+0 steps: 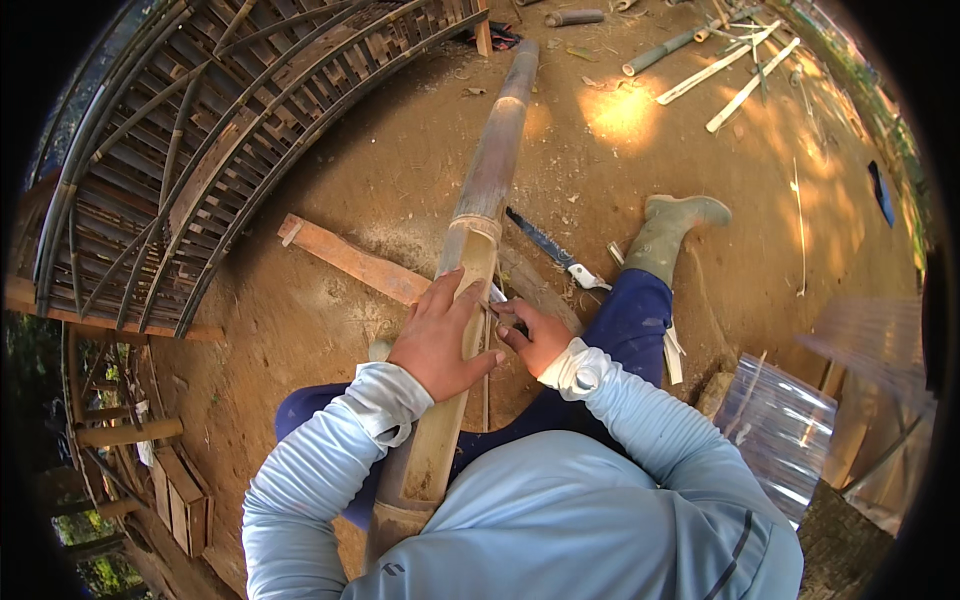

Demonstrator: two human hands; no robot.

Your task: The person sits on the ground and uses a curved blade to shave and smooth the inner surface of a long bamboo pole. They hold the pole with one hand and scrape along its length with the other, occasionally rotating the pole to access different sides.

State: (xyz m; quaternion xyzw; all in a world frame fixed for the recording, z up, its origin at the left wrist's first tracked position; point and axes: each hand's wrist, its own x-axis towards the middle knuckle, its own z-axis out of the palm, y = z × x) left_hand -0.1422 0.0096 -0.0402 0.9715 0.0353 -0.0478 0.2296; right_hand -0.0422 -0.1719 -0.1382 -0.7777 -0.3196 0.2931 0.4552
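A long bamboo pole point(490, 180) runs from my lap out across the ground, one section of its side cut open to show the pale inside. My left hand point(437, 345) lies on this opened section with its fingers spread. Beside the pole's right edge, my right hand point(535, 335) is closed in a pinch; a small pale or metallic piece shows by its fingertips, too little of it to name. A thin strip point(487, 385) hangs down along the pole below those fingers. Just beyond lies a saw point(545, 243) with a dark blade and white handle.
A reddish wooden board point(350, 260) lies under the pole. My boot point(668, 235) stands to the right. A large slatted bamboo frame point(230, 140) fills the upper left. Split bamboo pieces point(745, 90) lie far right, clear corrugated sheets point(780, 425) near right, a wooden box point(182, 500) lower left.
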